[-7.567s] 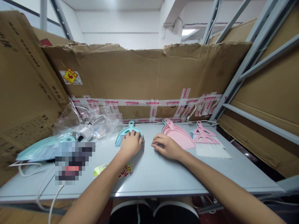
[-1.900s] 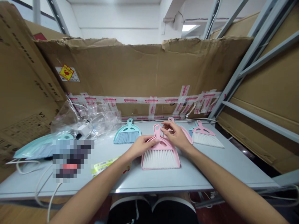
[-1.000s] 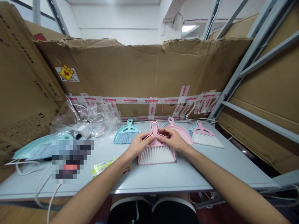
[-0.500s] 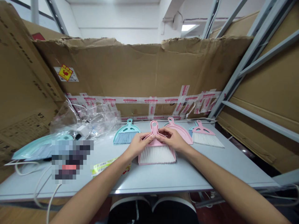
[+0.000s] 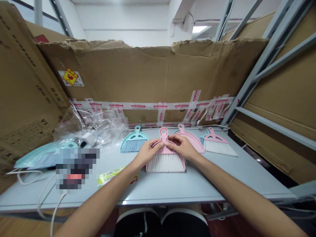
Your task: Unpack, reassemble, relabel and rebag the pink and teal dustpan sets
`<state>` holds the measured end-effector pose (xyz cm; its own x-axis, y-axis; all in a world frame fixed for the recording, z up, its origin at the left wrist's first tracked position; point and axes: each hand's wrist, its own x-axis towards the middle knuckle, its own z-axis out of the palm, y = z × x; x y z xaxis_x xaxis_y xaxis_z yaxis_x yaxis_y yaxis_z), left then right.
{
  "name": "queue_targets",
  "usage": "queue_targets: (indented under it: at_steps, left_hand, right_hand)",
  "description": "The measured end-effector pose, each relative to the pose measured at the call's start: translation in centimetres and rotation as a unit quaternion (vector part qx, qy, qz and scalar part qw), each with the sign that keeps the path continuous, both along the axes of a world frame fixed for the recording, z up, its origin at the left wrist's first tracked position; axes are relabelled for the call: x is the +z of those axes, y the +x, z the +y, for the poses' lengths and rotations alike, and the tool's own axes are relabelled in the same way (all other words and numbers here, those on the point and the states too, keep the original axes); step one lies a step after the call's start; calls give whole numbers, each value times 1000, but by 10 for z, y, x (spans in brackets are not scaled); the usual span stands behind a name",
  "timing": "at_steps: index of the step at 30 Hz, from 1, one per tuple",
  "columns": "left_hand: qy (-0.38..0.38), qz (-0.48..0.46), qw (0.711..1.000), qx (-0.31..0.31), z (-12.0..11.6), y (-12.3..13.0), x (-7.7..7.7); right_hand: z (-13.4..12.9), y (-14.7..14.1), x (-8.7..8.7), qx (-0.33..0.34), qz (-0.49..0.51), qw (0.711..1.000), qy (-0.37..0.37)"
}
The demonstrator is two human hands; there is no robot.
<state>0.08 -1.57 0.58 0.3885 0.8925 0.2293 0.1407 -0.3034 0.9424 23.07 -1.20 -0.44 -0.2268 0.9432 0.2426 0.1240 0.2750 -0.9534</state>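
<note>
Head view. Item: my left hand (image 5: 148,152), half curled, thumb laid on the pink brush (image 5: 166,162) near the foot of its handle, fingers bent around the left edge; it has hold of the brush and the pink pan (image 5: 183,166) together. Item: my right hand (image 5: 182,147), half curled likewise, thumb on the brush close to my other thumb, fingers bent at the right edge; same hold. Some of my fingertips are hidden.

Item: the pink brush, white bristles toward me, lying face up in the pink pan, handle over handle, pointing away from me. The pair sits at mid-table, in front of me; whether the pan's lip touches the table (image 5: 209,186) I cannot tell.

Item, left of the pair: teal pan (image 5: 146,135) with blue-bristled teal brush (image 5: 135,145) nested in it. Item, behind my right hand: second pink pan (image 5: 194,141). Item, farther right: second pink brush (image 5: 218,145), white bristles; a second teal brush (image 5: 201,141) shows partly behind it.

Item, near my left forearm: yellow packet (image 5: 108,177), partly covered by the arm. Item, far left: bagged teal pan (image 5: 29,160), clear plastic (image 5: 111,128), white plug (image 5: 89,138), white cables; a pixelated patch (image 5: 75,176) hides something there.

Backdrop: cardboard (image 5: 148,75), taped along its lower part.
</note>
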Motion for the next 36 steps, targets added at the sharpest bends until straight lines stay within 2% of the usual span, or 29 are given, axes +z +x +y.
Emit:
queue_targets:
  at_steps: [5,8,12,15,19,23,25,29,36]
  left_hand:
    - [-6,7,999,48,14,-7,-14]
    - [-4,-19,997,70,21,-11,-17]
    - [-36,-44,988,141,27,-14,-17]
    - [-34,-19,985,169,26,-17,-14]
    - [88,101,981,143,19,-21,-9]
    - [206,221,947,110,11,-20,-7]
    - [222,264,935,88,9,-19,-7]
    - [219,341,913,53,9,-19,-3]
    - [214,385,895,74,10,-30,6]
  right_hand:
    - [11,7,-5,-57,6,998,-6]
    - [9,13,1,-29,-5,999,-34]
    - [3,19,10,40,-34,993,-106]
    - [6,23,12,6,9,991,-132]
    - [17,29,6,-67,49,986,-146]
    - [25,34,-2,-94,18,989,-117]
    - [26,34,-5,-94,-9,991,-99]
    - [27,30,-8,-110,-104,988,-6]
    - [18,27,1,-99,-169,980,36]
